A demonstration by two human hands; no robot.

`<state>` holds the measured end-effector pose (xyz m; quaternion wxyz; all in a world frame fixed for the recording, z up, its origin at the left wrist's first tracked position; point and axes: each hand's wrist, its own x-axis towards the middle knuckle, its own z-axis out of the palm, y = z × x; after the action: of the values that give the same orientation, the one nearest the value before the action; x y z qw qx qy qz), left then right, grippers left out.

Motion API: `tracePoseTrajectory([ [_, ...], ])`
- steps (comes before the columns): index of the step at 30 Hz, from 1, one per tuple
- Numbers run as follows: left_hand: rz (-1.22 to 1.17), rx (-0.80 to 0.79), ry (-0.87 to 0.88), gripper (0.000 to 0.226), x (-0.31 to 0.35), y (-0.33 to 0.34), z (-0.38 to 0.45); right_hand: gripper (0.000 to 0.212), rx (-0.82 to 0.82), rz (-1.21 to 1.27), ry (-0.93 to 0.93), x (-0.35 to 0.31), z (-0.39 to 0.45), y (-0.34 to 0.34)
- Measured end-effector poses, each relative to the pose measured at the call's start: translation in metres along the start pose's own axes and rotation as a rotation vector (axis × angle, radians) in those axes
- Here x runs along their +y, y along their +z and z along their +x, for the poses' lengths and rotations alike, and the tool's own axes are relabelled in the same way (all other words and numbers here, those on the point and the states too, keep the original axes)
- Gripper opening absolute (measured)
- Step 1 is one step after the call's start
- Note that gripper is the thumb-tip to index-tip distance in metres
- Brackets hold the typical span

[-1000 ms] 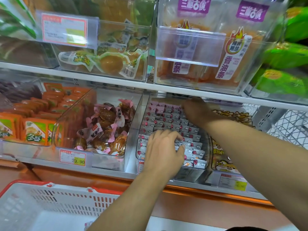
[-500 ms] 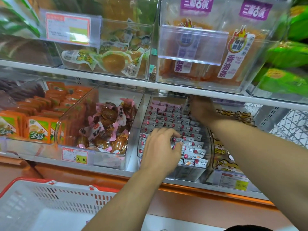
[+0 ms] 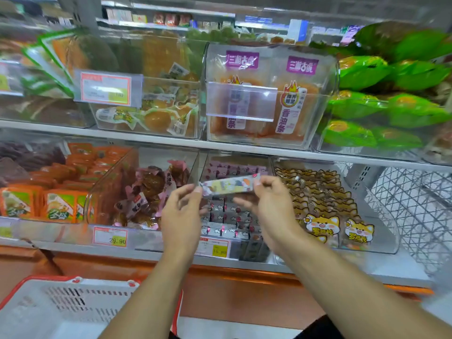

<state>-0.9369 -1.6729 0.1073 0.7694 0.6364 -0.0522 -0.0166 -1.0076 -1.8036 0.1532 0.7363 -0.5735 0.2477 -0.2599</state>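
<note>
A long, flat, glossy snack packet in pink and yellow film (image 3: 230,185) is held level in front of the clear plastic bin of small grey-and-pink wrapped packets (image 3: 227,216). Its left end is pinched by the left hand (image 3: 182,211), its right end by the right hand (image 3: 270,204); remaining fingers are loosely curled. A white perforated plastic basket with a red rim (image 3: 73,307) is seen below.

snack packet (image 3: 230,184) pale yellow, pink; basket (image 3: 29,283) red-rimmed.

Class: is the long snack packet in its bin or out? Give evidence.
Out: left hand and right hand pinch the packet by its ends, clear of the bin.
</note>
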Motion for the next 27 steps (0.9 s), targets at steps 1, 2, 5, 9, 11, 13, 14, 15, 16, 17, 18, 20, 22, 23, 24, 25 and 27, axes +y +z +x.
tracePoseTrajectory([
  [1,-0.056,0.007,-0.057,0.014,0.001,-0.002,0.001,0.013,-0.032,0.058,0.031,0.001,-0.008,0.0],
  [2,-0.114,0.005,-0.106,0.014,0.001,-0.004,0.001,0.016,-0.047,0.089,0.053,0.002,-0.013,-0.001],
  [5,-0.202,-0.023,-0.175,0.018,0.001,-0.005,0.002,0.022,-0.055,0.132,0.094,0.006,-0.016,-0.006],
  [9,-0.168,-0.014,-0.164,0.02,0.0,-0.002,0.001,0.02,-0.049,0.232,0.156,0.009,-0.013,-0.012],
  [11,-0.091,0.015,-0.139,0.022,-0.001,-0.001,0.003,0.017,-0.036,0.25,0.187,0.012,-0.01,-0.014],
  [13,-0.014,0.026,-0.102,0.023,-0.003,0.001,0.004,0.017,-0.015,0.226,0.196,0.012,-0.005,-0.016],
  [14,0.014,0.023,-0.08,0.022,-0.004,0.002,0.004,0.016,-0.004,0.211,0.192,0.012,-0.002,-0.017],
  [15,0.04,0.015,-0.056,0.022,-0.005,0.004,0.004,0.016,0.007,0.204,0.189,0.011,0.001,-0.019],
  [16,0.062,0.005,-0.033,0.022,-0.005,0.005,0.003,0.015,0.015,0.206,0.191,0.011,0.003,-0.021],
  [17,0.083,-0.005,-0.012,0.022,-0.006,0.006,0.003,0.015,0.018,0.209,0.193,0.011,0.006,-0.022],
  [18,0.101,-0.014,0.003,0.022,-0.006,0.007,0.002,0.014,0.016,0.205,0.19,0.012,0.007,-0.024],
  [20,0.118,-0.023,0.012,0.022,-0.008,0.008,0.003,0.011,-0.028,0.172,0.165,0.013,0.009,-0.026],
  [22,0.108,-0.027,-0.001,0.021,-0.008,0.009,0.004,0.019,-0.137,0.132,0.112,0.013,0.008,-0.028],
  [23,0.097,-0.027,-0.011,0.021,-0.009,0.009,0.004,0.029,-0.197,0.097,0.083,0.013,0.007,-0.029],
  [24,0.079,-0.024,-0.021,0.021,-0.009,0.01,0.004,0.038,-0.241,0.05,0.054,0.014,0.007,-0.03],
  [25,0.054,-0.017,-0.029,0.02,-0.009,0.011,0.004,0.043,-0.262,0.006,0.028,0.014,0.006,-0.03],
  [27,0.021,0.002,-0.044,0.017,-0.008,0.012,0.004,0.041,-0.257,-0.032,-0.007,0.015,0.005,-0.03],
])
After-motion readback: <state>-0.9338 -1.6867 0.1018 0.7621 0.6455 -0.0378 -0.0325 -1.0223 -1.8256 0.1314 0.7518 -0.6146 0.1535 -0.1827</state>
